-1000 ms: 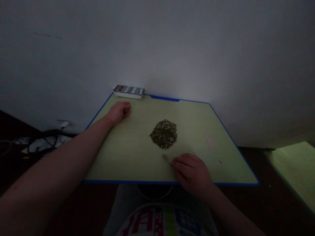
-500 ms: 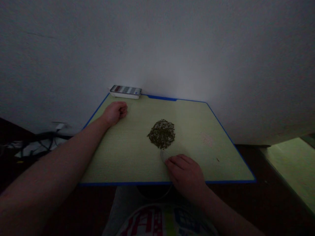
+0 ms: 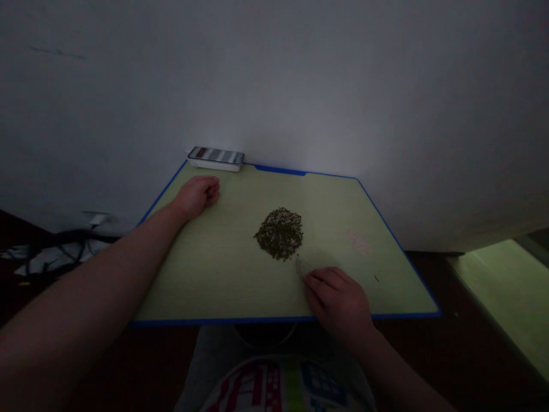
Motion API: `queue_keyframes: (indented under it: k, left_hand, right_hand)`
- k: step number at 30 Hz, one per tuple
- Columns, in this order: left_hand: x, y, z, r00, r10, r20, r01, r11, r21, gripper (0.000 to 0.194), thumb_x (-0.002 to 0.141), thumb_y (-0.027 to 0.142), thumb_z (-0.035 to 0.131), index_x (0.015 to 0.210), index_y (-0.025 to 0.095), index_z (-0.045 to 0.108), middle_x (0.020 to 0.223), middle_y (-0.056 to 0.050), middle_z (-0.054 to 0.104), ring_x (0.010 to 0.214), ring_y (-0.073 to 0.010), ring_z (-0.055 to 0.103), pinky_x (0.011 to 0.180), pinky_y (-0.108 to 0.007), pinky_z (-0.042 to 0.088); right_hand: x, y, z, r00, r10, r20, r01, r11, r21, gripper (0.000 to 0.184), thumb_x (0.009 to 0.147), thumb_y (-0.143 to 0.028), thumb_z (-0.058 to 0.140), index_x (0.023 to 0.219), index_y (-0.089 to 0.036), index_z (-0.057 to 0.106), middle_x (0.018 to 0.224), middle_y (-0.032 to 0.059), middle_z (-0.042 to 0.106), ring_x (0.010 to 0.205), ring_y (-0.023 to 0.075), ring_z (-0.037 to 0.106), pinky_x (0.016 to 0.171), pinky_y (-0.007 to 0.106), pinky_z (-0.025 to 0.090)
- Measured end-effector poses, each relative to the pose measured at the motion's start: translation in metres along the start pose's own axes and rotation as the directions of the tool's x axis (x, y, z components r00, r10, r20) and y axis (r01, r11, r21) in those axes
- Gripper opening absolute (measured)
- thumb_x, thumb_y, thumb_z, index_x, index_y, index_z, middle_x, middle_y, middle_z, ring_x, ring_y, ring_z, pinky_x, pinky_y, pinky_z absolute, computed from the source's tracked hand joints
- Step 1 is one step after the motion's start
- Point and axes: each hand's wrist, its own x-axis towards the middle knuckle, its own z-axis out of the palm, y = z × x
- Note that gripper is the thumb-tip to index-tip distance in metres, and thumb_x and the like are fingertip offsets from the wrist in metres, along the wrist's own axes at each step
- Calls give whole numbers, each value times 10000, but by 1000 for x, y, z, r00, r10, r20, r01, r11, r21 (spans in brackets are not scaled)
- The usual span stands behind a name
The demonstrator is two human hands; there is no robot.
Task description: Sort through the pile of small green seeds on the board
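Note:
My right hand (image 3: 338, 303) pinches a pair of thin metal tweezers (image 3: 298, 269) above the front of the table. Their tips point at the near right edge of a pile of small dark green grains (image 3: 279, 233), with paler bits mixed in. A tiny dark speck shows by the tips; whether they grip it I cannot tell. My left hand (image 3: 198, 197) rests as a loose fist on the table's left side, apart from the pile, with no object visible in it.
The pale table (image 3: 206, 286) has a blue rim and stands against a wall. A white box with a phone-like screen (image 3: 217, 155) on top sits at the back left corner. Pale small grains (image 3: 358, 241) and a dark sliver (image 3: 376, 278) lie at the right. Cables (image 3: 77, 237) run at the left.
My right hand has moved a little to the right with the tweezers, from the pile's near edge to its near right side. My left hand stays resting in place.

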Motion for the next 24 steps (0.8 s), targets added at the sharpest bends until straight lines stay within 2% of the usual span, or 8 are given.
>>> queue_keyframes:
  k: [13, 21, 24]
  left_hand:
    - [1, -4, -5, 1000, 27, 14, -28, 996, 85, 320, 761, 284, 512, 507, 200, 335, 488, 32, 300, 391, -82, 298, 377, -251, 211]
    - [3, -7, -6, 999, 36, 12, -37, 991, 126, 311, 754, 307, 508, 518, 202, 336, 501, 30, 300, 392, -86, 317, 370, -248, 221]
    - [3, -5, -7, 998, 46, 33, -52, 976, 212, 322, 766, 316, 493, 514, 199, 330, 499, 25, 309, 400, -88, 328, 387, -247, 244]
  right_hand:
    - [9, 19, -2, 1000, 4, -22, -3, 999, 42, 166, 842, -149, 576, 912, -145, 726, 863, 78, 728, 758, 200, 635, 706, 337, 531]
    - [8, 10, 1, 999, -37, -23, 39, 992, 118, 166, 845, -147, 574, 926, -160, 719, 869, 71, 727, 766, 192, 631, 710, 328, 529]
    - [8, 9, 0, 999, -40, -19, 42, 990, 137, 170, 847, -148, 574, 938, -163, 716, 873, 72, 726, 765, 186, 630, 709, 320, 527]
